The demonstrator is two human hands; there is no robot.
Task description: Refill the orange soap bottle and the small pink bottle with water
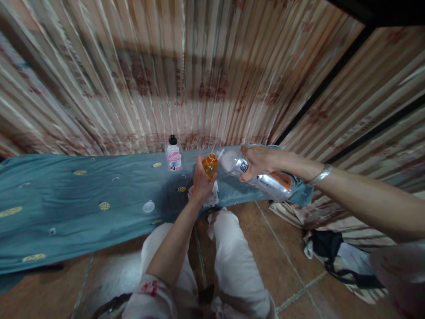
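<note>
The left hand [202, 182] comes up from the lower middle of the view, its forearm [177, 239] slanting forward and a little to the right out of a patterned sleeve [154, 294]. Its fingers are closed around a small amber bottle [210, 168], gripping it from the left side, with the open mouth turned upward. That hand is above the bench [126, 177], which is draped in blue-green cloth, near its front edge (a crumpled white tissue [212, 197] shows just behind the wrist).

The right arm [361, 199] reaches in from the right edge, stretched long and nearly straight, with a silver bracelet [319, 175] at the wrist. The right hand [257, 161] lies over a large clear bottle [274, 184], fingers wrapped around its body near the shoulder. The wrist keeps this bottle tipped well over, neck pointing left toward the amber bottle and base off to the right. The two mouths are very close (whether they touch, I cannot tell).

To the left of the left hand, a small bottle with a black cap [174, 157] stands upright at the back of the bench. Nearer the front lies a pale round lid [148, 206]. The person's white trousers [234, 252] show below, on either side of the left forearm.
</note>
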